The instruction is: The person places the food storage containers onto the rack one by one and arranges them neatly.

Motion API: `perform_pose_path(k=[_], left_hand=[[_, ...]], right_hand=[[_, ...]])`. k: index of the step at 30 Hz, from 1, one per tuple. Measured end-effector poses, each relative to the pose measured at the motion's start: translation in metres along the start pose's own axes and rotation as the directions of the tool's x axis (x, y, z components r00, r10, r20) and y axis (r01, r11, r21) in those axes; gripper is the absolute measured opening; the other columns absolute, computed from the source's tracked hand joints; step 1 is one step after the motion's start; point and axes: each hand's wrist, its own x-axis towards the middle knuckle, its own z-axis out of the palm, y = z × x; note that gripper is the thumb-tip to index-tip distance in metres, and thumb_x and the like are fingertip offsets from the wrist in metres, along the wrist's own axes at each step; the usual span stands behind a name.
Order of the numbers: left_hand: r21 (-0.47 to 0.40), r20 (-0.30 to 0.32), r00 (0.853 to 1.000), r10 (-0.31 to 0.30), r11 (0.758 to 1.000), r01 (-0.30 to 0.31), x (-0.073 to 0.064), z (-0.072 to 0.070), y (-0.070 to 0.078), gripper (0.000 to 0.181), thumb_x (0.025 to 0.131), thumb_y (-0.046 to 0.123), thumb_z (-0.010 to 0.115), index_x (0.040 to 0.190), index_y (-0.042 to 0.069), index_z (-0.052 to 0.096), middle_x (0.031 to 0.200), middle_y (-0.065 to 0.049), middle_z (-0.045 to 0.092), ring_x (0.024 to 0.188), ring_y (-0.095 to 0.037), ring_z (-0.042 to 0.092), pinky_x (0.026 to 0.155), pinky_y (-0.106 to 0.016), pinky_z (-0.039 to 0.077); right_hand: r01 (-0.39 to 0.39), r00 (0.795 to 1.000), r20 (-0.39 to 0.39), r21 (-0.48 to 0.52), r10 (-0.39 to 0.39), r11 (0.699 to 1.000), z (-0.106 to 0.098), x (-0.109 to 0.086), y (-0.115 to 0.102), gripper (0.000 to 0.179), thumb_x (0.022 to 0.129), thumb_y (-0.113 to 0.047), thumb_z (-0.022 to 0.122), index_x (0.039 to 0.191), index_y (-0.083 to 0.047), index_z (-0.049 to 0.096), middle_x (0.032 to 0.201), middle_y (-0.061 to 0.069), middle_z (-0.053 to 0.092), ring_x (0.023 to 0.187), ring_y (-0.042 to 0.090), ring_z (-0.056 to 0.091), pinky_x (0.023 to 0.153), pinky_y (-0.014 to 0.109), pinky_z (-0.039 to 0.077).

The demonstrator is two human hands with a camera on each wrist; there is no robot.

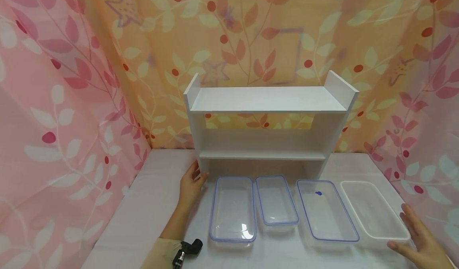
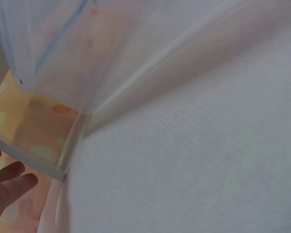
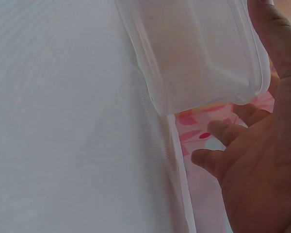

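Note:
My left hand (image 1: 191, 184) is at the lower left side panel of a white two-tier shelf (image 1: 263, 99). In the left wrist view, the thumb lies on one side of the panel's edge (image 2: 31, 161) and loosely spread fingers (image 2: 20, 187) on the other. At the far right, my right hand (image 1: 417, 237) is beside a clear container with a white rim (image 1: 373, 209). Its thumb is near the container's front corner, and the other fingers (image 3: 218, 160) spread along the outer side, relaxed.
Three clear containers with blue rims, a large left one (image 1: 233, 209), a smaller middle one (image 1: 277, 200) and a right one (image 1: 327, 210), stand in front of the shelf on the white-covered table (image 1: 143, 217). Floral curtains (image 1: 251, 34) hang behind and at both sides.

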Motion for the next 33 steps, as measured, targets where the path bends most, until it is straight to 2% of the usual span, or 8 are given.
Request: perform_pose_path(k=[2, 5, 8, 10, 13, 16, 21, 33], left_hand=[[-0.001, -0.003, 1.000, 0.009, 1.000, -0.009, 0.000, 0.000, -0.002, 0.067, 0.093, 0.011, 0.077, 0.153, 0.007, 0.048, 0.148, -0.023, 0.054, 0.132, -0.044, 0.056, 0.093, -0.035, 0.058], [0.016, -0.017, 1.000, 0.022, 1.000, -0.021, 0.000, 0.001, -0.005, 0.062, 0.093, 0.008, 0.076, 0.150, 0.007, 0.052, 0.145, -0.021, 0.058, 0.128, -0.042, 0.060, 0.085, -0.023, 0.058], [0.033, -0.040, 0.999, 0.008, 0.999, -0.007, 0.000, 0.001, -0.009, 0.058, 0.093, 0.009, 0.076, 0.148, 0.009, 0.056, 0.144, -0.016, 0.060, 0.123, -0.038, 0.064, 0.077, -0.024, 0.058], [0.038, -0.053, 0.999, -0.007, 0.999, 0.009, -0.001, 0.001, -0.011, 0.056, 0.094, 0.010, 0.076, 0.146, 0.011, 0.058, 0.143, -0.013, 0.062, 0.120, -0.035, 0.066, 0.072, -0.031, 0.060], [0.047, -0.063, 0.998, -0.007, 0.999, 0.010, 0.000, 0.001, -0.012, 0.053, 0.094, 0.011, 0.076, 0.144, 0.010, 0.060, 0.141, -0.011, 0.064, 0.116, -0.032, 0.068, 0.069, -0.038, 0.062], [0.054, -0.063, 0.998, 0.009, 0.999, -0.005, 0.000, 0.000, -0.012, 0.052, 0.093, 0.011, 0.076, 0.143, 0.009, 0.061, 0.141, -0.010, 0.064, 0.115, -0.030, 0.069, 0.071, -0.037, 0.062], [0.036, -0.059, 0.998, 0.006, 0.999, -0.003, 0.000, -0.001, -0.013, 0.051, 0.094, 0.010, 0.075, 0.143, 0.009, 0.061, 0.140, -0.014, 0.064, 0.116, -0.032, 0.068, 0.075, -0.033, 0.062], [0.036, -0.070, 0.997, 0.038, 0.999, -0.036, 0.002, -0.002, -0.014, 0.048, 0.096, 0.005, 0.071, 0.143, 0.003, 0.059, 0.139, -0.025, 0.061, 0.120, -0.043, 0.065, 0.087, -0.015, 0.053]], right_hand=[[0.011, 1.000, 0.001, 0.013, -0.011, 1.000, 0.001, 0.000, 0.002, 0.113, 0.096, -0.028, 0.073, 0.160, -0.037, -0.020, 0.168, 0.011, -0.021, 0.159, 0.014, 0.007, 0.112, 0.062, 0.029], [0.029, 1.000, 0.007, 0.006, -0.029, 1.000, 0.003, -0.001, 0.006, 0.113, 0.096, -0.022, 0.073, 0.160, -0.038, -0.018, 0.169, 0.024, -0.009, 0.122, -0.019, 0.041, 0.094, 0.022, 0.053], [0.019, 1.000, 0.025, 0.016, -0.019, 1.000, 0.004, -0.001, 0.007, 0.113, 0.096, -0.022, 0.074, 0.160, -0.038, -0.018, 0.167, 0.032, -0.003, 0.096, -0.029, 0.026, 0.098, 0.023, 0.052], [-0.005, 0.999, 0.043, 0.010, 0.005, 1.000, 0.005, -0.001, 0.007, 0.114, 0.096, -0.025, 0.074, 0.159, -0.039, -0.020, 0.164, 0.037, 0.000, 0.094, -0.028, 0.024, 0.108, 0.052, 0.047], [-0.043, 0.997, 0.064, 0.016, 0.042, 0.999, 0.007, 0.001, 0.007, 0.115, 0.095, -0.030, 0.074, 0.158, -0.039, -0.021, 0.163, 0.038, -0.004, 0.091, -0.026, 0.025, 0.088, 0.078, 0.040], [-0.028, 0.998, 0.053, 0.012, 0.028, 1.000, 0.010, 0.000, 0.009, 0.113, 0.095, -0.026, 0.075, 0.161, -0.038, -0.016, 0.171, 0.017, -0.012, 0.090, -0.024, 0.031, 0.080, 0.047, 0.062], [0.056, 0.998, -0.006, 0.041, -0.056, 0.998, 0.016, -0.004, 0.011, 0.110, 0.094, -0.017, 0.076, 0.164, -0.037, -0.005, 0.153, -0.042, -0.003, 0.097, -0.026, 0.029, 0.070, 0.006, 0.045], [0.188, 0.982, -0.060, 0.120, -0.181, 0.975, 0.023, -0.002, 0.005, 0.102, 0.089, 0.002, 0.077, 0.166, -0.024, 0.014, 0.166, -0.030, -0.005, 0.128, -0.029, 0.014, 0.077, -0.006, 0.037]])
